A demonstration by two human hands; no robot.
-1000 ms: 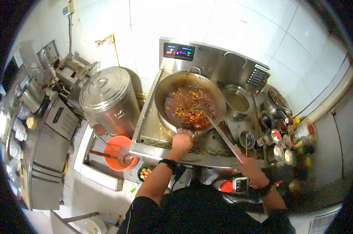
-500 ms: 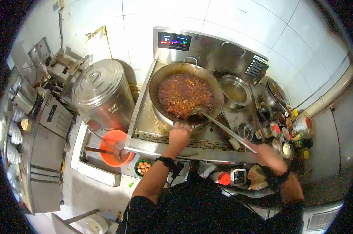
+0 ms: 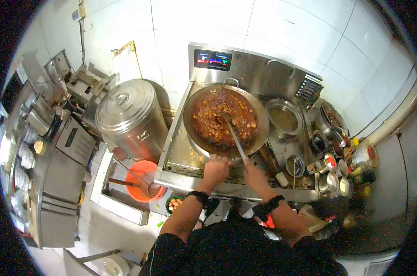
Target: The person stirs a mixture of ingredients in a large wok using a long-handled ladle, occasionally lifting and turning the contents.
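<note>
A large wok sits on the metal stove, filled with a dark reddish-brown, chunky stew. At its near edge my left hand is closed on the wok's rim or near handle; the fingers cover the exact spot. My right hand, slightly blurred, is wrapped round the long handle of a cooking ladle. The ladle's head is sunk in the middle of the stew and hidden there. Both hands are close together in front of the wok.
Right of the wok stands a metal pot, with seasoning containers beyond. A bamboo brush lies by the wok. To the left are a lidded stockpot, an orange basin and a bowl of eggs.
My right hand has moved left and forward, bringing the ladle from the wok's near right side into the middle of the stew. My left hand stays at the near edge. The view has shifted slightly.
</note>
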